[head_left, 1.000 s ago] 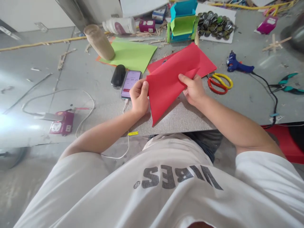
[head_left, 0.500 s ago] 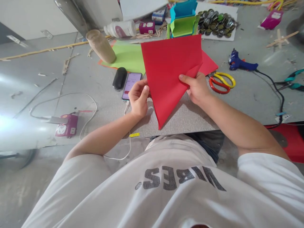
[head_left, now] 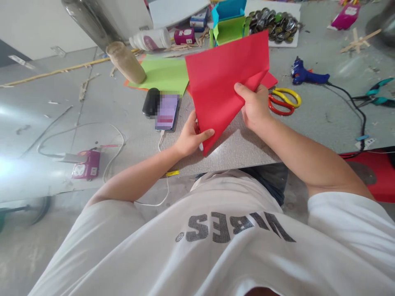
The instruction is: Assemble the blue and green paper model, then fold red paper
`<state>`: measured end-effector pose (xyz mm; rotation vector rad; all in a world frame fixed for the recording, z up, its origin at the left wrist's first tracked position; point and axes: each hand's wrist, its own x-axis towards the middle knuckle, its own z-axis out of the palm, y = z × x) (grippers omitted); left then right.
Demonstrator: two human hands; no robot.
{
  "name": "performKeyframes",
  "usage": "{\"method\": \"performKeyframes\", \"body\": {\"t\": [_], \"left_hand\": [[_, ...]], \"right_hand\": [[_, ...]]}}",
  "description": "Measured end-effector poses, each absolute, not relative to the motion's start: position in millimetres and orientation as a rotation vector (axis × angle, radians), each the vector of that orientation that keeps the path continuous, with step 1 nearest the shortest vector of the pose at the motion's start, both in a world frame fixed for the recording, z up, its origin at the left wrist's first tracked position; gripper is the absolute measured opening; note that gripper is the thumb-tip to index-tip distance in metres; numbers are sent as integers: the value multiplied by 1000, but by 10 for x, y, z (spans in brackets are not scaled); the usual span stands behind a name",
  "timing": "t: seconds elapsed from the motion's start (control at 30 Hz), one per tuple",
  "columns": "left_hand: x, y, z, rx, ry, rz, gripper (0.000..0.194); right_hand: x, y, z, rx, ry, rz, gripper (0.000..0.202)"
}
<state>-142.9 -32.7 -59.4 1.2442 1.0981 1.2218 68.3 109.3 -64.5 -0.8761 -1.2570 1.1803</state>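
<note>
A red paper sheet (head_left: pixel 224 78) is held up above the front edge of the table, its lower right side folded over diagonally to a point at the bottom. My right hand (head_left: pixel 256 102) grips the folded edge, thumb on top and fingers behind. My left hand (head_left: pixel 194 135) pinches the lower left side near the pointed corner, its thumb across the front and its other fingers partly hidden behind the paper. More red paper (head_left: pixel 270 79) lies behind, next to scissors (head_left: pixel 284 101) with red and yellow handles.
A phone (head_left: pixel 167 113) and black case (head_left: pixel 151 102) lie left of the paper. Farther back are green sheets (head_left: pixel 166 70), a tan bottle (head_left: pixel 126 61), a green box (head_left: pixel 230 31) and bottle caps (head_left: pixel 274 25). A blue glue gun (head_left: pixel 307 75) and pliers (head_left: pixel 378 92) lie right.
My left hand has slid down the paper's left edge, its thumb now over the front near the corner. The paper's upper right corner has risen and tilted. The view has shifted slightly.
</note>
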Motion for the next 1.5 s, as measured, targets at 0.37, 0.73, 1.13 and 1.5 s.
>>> {"method": "performKeyframes", "body": {"t": [0.37,0.73,1.13,1.5], "left_hand": [[-1358,-406,-647,1263,1109,1107,80],[-1353,-412,-667,1339,1132,1187,83],[-1349,-333,-688,1553,1069,1477,58],[-1339,-367,-601,1594,1086,1486,29]], "right_hand": [[803,1161,-659,-1081,-1293,1126,63],[523,646,-410,-864,-1355,1369,29],[661,782,-220,-596,-1022,1385,45],[498,580,-461,-608,-1050,1586,60]]}}
